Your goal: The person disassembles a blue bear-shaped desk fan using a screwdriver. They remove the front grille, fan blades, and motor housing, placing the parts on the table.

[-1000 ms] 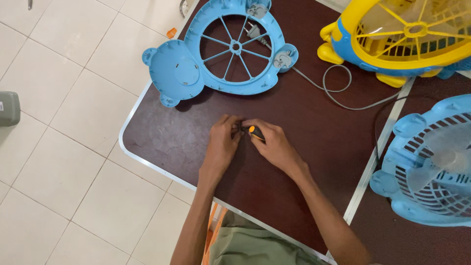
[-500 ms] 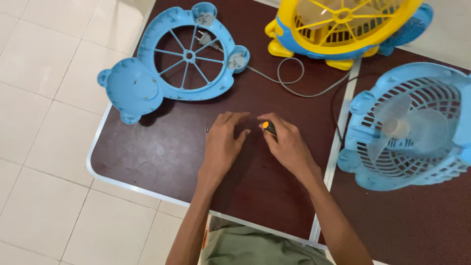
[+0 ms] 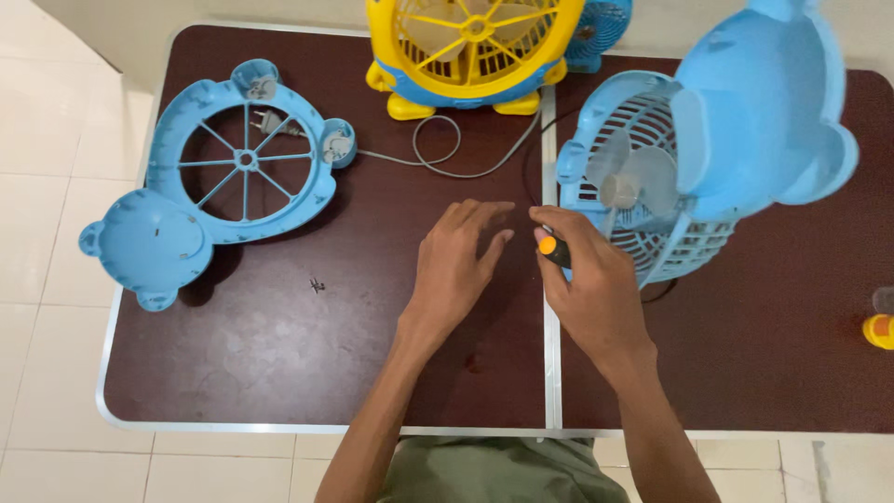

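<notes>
My right hand (image 3: 589, 279) is closed around a small screwdriver with an orange-and-black handle (image 3: 553, 248), just in front of the blue fan body (image 3: 708, 158) with its grille and pale blades. My left hand (image 3: 458, 261) hovers flat over the dark brown table (image 3: 279, 363), fingers spread, holding nothing. A few small dark screws (image 3: 318, 284) lie on the table to the left of that hand. A detached blue front grille frame (image 3: 219, 182) with spokes lies at the table's left.
A yellow fan (image 3: 470, 47) stands at the back, its grey cord (image 3: 438, 158) looping over the table and its plug (image 3: 265, 121) lying inside the blue frame. A metal seam (image 3: 549, 363) splits the table. A small orange object (image 3: 878, 330) sits at the right edge.
Both hands have moved right, toward the blue fan body. The left hand let go of the screws, which now lie on the table. The view has swung right and back.
</notes>
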